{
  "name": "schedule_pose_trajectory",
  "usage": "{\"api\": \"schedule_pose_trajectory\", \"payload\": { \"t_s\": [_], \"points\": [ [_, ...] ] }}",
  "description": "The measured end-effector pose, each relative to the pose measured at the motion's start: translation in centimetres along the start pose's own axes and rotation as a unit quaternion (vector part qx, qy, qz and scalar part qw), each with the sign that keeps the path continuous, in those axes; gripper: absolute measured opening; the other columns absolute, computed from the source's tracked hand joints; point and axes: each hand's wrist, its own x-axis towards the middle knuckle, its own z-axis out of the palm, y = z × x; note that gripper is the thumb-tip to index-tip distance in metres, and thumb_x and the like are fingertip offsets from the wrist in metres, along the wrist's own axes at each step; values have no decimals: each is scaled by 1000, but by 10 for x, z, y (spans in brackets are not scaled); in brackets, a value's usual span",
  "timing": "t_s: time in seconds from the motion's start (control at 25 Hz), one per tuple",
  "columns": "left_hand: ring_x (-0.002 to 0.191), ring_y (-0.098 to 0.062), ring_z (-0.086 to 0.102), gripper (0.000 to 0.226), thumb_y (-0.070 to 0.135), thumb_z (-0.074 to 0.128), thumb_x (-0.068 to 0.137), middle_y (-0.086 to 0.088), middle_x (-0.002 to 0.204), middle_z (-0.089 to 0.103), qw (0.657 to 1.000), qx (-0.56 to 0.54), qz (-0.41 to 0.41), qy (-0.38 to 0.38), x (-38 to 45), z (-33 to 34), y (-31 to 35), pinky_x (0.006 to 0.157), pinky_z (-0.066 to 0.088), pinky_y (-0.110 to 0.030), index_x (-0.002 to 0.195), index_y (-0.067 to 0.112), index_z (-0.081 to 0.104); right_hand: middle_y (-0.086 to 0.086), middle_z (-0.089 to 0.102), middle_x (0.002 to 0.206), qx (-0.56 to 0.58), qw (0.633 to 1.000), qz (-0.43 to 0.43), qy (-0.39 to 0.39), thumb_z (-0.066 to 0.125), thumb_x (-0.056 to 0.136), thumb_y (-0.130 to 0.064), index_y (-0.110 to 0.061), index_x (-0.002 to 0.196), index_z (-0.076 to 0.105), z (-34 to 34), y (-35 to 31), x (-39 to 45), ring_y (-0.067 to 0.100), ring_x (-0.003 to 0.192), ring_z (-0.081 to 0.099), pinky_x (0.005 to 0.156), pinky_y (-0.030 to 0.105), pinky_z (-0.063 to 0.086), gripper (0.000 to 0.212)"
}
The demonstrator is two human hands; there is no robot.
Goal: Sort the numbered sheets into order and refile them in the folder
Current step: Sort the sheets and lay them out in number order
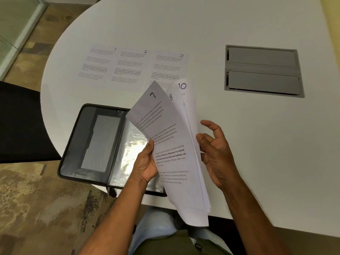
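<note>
My left hand (145, 162) grips the left edge of a fanned stack of numbered sheets (176, 144), held tilted above the table. Sheet 7 faces me on top, with the corners of sheets 8 and 10 showing behind it. My right hand (213, 148) pinches the right edges of the back sheets between thumb and fingers. Sheets 1 (97, 65), 2 (128, 70) and 3 (169, 69) lie flat in a row on the far side of the table. The open black zip folder (92, 144), with clear plastic sleeves inside, lies at the table's near left edge, partly under the stack.
The white round table (257, 144) has a grey cable hatch (263, 70) set into it at the right. A black chair (20, 122) stands at the left. Patterned carpet lies below, and my lap sits under the table edge.
</note>
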Motion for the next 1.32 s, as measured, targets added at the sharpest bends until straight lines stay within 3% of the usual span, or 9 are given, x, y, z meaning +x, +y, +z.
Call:
{"api": "schedule_pose_trajectory", "payload": {
  "t_s": [0.2,0.32,0.4,0.6,0.72,0.88,0.96,1.2,1.32],
  "points": [
    [123,-33,67,35,21,48,104,-16,131,70,1000,7,-20,7,13,0,15,97,58,-55,128,8,70,-7,71,79,-116,988,-96,41,71,96,-13,-21,129,49,15,-8,9,6,79,68,67,21,54,40],
    [129,-34,63,44,16,71,94,-17,137,66,1000,15,-14,-11,19,0,26,100,56,-56,137,8,63,-4,73,77,-132,985,-107,38,72,94,-9,-16,121,50,27,-16,17,11,77,70,68,24,54,36],
    [132,-34,60,66,15,83,85,-17,141,63,1000,12,-14,-12,19,-1,31,101,55,-57,145,9,55,0,77,81,-96,992,-77,33,73,92,-12,-16,113,52,37,-18,22,13,78,73,68,24,55,31],
    [113,-33,72,61,18,89,79,-16,122,74,999,-8,-25,-30,21,7,41,88,62,-55,134,7,65,-1,77,90,-11,998,-9,66,72,93,-15,-17,108,58,48,-12,36,15,81,73,67,27,57,20],
    [116,-29,71,94,24,99,67,-11,124,73,1000,5,-15,-14,29,5,51,100,57,-53,148,13,52,0,75,91,29,997,13,74,72,91,-19,-18,104,59,52,-7,41,17,82,72,71,32,60,19],
    [118,-28,69,101,25,99,67,-10,126,72,1000,0,-13,-12,39,4,58,109,47,-52,153,16,47,9,74,103,107,992,48,51,79,73,-33,-16,104,62,60,-5,46,19,86,72,71,31,63,39],
    [121,-28,67,98,24,98,69,-10,128,72,999,-13,-23,-31,42,6,59,110,47,-52,152,17,47,8,74,103,120,991,49,46,75,78,-30,-16,104,62,65,-3,47,17,82,72,66,29,61,32],
    [113,-32,72,79,16,98,67,-15,123,73,998,-23,-46,-46,37,14,62,86,62,-53,137,9,61,-3,75,113,-55,993,-49,89,67,99,-17,-27,122,66,67,-7,51,16,100,73,75,29,59,26],
    [121,-33,68,79,14,95,71,-15,131,70,998,-10,-45,-42,40,9,66,92,60,-55,141,9,58,-11,77,112,-114,990,-41,76,59,101,-34,-24,122,72,73,-18,51,10,100,74,76,22,57,27]
  ]
}}
